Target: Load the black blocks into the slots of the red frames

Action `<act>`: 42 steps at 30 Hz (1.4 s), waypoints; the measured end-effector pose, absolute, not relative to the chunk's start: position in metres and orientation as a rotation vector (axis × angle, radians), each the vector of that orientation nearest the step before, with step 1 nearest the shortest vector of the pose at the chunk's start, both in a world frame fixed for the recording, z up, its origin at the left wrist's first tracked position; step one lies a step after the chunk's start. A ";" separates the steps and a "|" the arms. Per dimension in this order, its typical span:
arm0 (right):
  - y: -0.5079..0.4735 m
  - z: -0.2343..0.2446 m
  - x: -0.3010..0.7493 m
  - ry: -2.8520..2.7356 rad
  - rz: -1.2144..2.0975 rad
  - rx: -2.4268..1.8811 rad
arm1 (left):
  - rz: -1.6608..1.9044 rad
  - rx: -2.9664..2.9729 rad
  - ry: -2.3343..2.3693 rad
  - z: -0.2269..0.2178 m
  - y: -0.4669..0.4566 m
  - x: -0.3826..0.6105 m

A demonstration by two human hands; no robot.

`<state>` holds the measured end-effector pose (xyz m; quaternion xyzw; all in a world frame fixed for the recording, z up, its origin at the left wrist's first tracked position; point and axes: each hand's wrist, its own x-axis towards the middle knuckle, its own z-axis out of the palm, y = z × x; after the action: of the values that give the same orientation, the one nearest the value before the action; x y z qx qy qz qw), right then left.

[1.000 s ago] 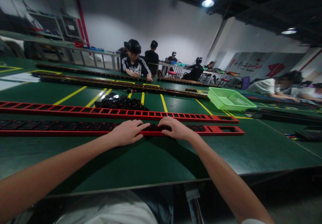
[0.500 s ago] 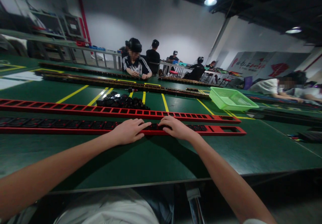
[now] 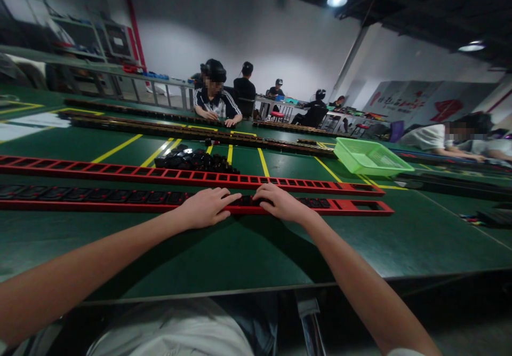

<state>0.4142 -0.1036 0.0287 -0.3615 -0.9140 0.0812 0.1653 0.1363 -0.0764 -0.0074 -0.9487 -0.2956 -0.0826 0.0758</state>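
My left hand [image 3: 206, 207] lies on the near red slotted strip [image 3: 362, 207], open, its index finger stretched right toward a small black insert [image 3: 246, 200]. From the other side my right hand [image 3: 280, 202] rests on the same strip. Its fingers bend down at the insert, with the thumb apart from them; the fingertips are partly hidden. Black inserts [image 3: 116, 196] fill the slots left of my hands, and several more sit to the right. Parallel behind lies a second red strip [image 3: 296, 184] with see-through slots. A heap of black parts [image 3: 192, 159] sits beyond it.
A light green plastic basket [image 3: 370, 157] stands at the right rear. Long dark strips [image 3: 168, 127] cross the green table [image 3: 160, 262], which carries yellow tape lines. A co-worker [image 3: 216, 94] sits opposite, and another person [image 3: 432, 140] leans over the table at right.
The view has shifted very slightly. My hands keep the same place on the near red strip. Across the table, the co-worker's hands have moved a little.
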 end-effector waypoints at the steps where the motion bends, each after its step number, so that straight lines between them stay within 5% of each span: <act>1: -0.103 0.029 0.414 -2.604 0.232 -1.028 | -0.250 -2.846 -0.885 -0.008 -0.076 0.136; 42: -0.102 0.026 0.412 -2.659 0.159 -1.032 | -0.254 -2.821 -0.828 -0.006 -0.077 0.136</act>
<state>0.4124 -0.1016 0.0256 -0.3577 -0.9213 0.0551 0.1421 0.1363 -0.0772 -0.0063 -0.9516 -0.2793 -0.0858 0.0952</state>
